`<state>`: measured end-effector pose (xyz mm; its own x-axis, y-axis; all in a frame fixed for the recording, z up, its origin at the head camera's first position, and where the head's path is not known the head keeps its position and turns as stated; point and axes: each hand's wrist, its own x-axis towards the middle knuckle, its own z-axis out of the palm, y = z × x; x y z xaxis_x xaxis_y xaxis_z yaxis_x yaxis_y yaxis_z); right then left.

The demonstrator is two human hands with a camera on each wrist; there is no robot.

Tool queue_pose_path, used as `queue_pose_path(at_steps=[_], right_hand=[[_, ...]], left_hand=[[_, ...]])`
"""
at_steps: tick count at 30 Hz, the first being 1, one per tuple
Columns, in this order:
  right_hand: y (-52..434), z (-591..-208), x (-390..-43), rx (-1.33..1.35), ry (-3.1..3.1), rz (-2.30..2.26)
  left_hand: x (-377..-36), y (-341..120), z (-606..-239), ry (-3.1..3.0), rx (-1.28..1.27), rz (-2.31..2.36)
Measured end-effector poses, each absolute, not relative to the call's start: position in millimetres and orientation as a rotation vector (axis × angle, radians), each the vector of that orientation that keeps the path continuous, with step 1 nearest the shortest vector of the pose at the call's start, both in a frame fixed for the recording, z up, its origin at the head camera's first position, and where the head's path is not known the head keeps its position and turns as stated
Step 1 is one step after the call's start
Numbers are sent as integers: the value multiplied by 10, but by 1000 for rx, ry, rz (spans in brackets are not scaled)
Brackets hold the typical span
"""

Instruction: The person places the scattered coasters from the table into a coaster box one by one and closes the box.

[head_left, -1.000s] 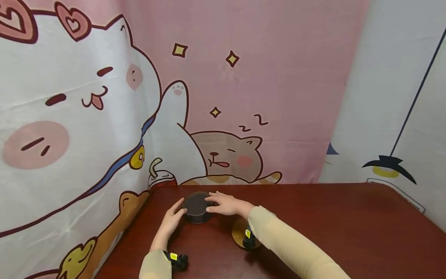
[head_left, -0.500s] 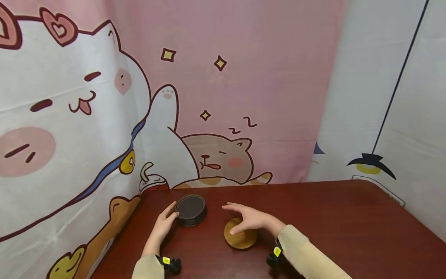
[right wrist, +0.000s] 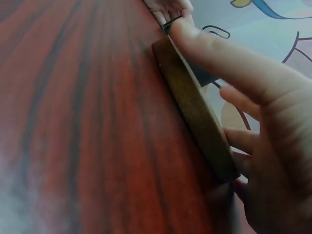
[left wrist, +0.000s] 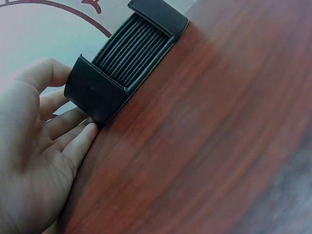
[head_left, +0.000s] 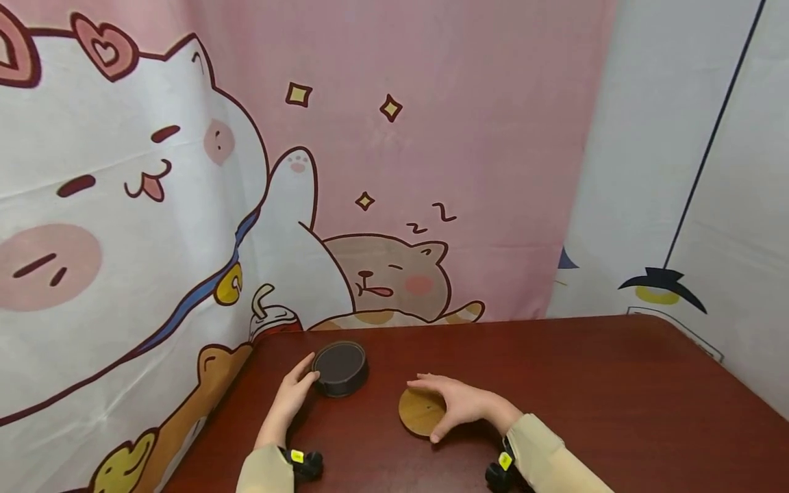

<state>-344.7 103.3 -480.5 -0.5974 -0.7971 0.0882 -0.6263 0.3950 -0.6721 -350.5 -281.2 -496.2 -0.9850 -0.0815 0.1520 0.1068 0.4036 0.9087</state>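
On the left of the table stands a black round coaster holder [head_left: 340,368]. Through its side slot in the left wrist view, stacked black coasters [left wrist: 134,51] show. My left hand [head_left: 291,397] rests against the holder's left wall, fingertips and thumb touching it. To the right lies a round wooden disc [head_left: 421,412] with a thick edge. My right hand [head_left: 461,402] spans the disc from the right, fingers at the far edge and thumb at the near edge. Part of the disc is hidden under this hand. In the right wrist view the disc [right wrist: 192,105] appears edge-on, between thumb and fingers.
The dark red wooden table [head_left: 585,397] extends to the right of both hands. Behind and to the left hangs a cloth [head_left: 493,137] printed with cartoon cats. Each wrist wears a small black camera, such as the left camera [head_left: 307,465].
My right hand has left the black holder, moved right and come down around the wooden disc. My left hand has stayed at the holder. The head view has shifted slightly.
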Motion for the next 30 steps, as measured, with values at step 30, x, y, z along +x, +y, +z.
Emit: queue_pose_path(at_steps=[30], right_hand=[[1086,-4794,-3520,-1215,2503,-1002]], left_hand=[[-3484,-2812,-4876,-2473,-32,-1687]])
